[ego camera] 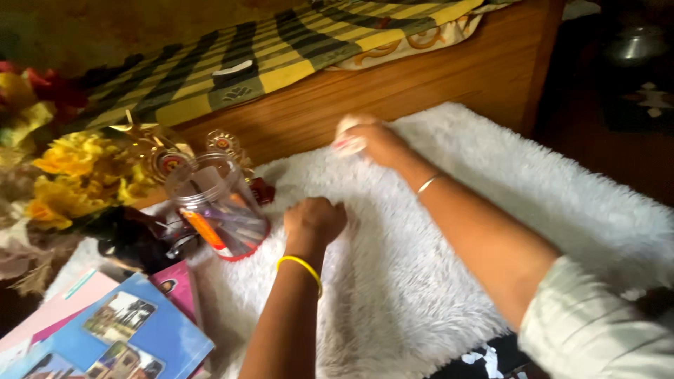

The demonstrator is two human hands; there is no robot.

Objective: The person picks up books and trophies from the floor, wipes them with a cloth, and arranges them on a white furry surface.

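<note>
left fist (314,221) (closed) on white rug (449,231)

clear plastic jar (214,203) — red base — left of rug (449,231)

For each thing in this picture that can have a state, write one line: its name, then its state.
Clear plastic jar: tipped on its side, pens inside.
Left hand: closed in a fist, resting on the white furry rug.
Right hand: closed around something small and pale, too blurred to tell.
Yellow flowers: in bloom.
Blue booklet: shut, lying flat.
</note>
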